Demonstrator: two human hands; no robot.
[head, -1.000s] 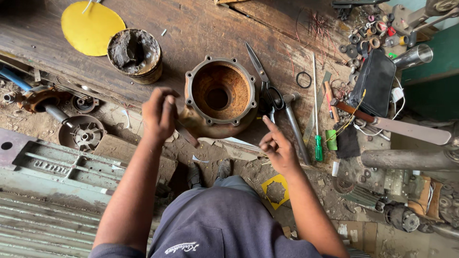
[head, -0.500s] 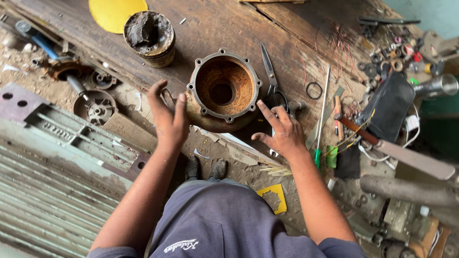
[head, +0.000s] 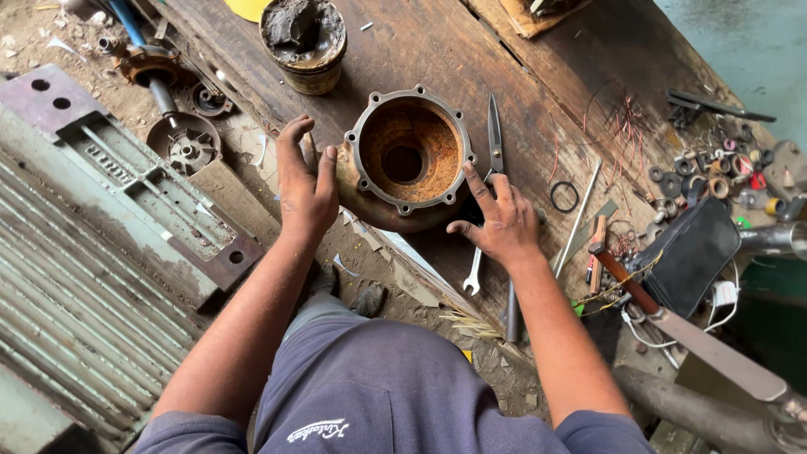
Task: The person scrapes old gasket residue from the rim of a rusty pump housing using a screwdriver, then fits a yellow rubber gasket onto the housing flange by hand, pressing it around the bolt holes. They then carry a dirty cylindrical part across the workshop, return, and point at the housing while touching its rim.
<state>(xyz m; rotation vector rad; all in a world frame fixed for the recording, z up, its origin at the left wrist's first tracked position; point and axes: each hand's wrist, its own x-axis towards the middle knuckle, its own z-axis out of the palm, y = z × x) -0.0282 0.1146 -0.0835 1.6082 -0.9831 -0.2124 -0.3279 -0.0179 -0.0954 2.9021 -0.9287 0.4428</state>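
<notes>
The left hand (head: 304,187), fingers loosely spread, presses the outer wall of the rusty round housing (head: 409,158), and the right hand (head: 502,220), fingers splayed and holding nothing, touches its opposite rim. The housing sits near the front edge of the wooden bench (head: 437,38); steadied only by fingertips, it could slide off. Its open mouth faces upward, its axis upright, slightly tilted.
</notes>
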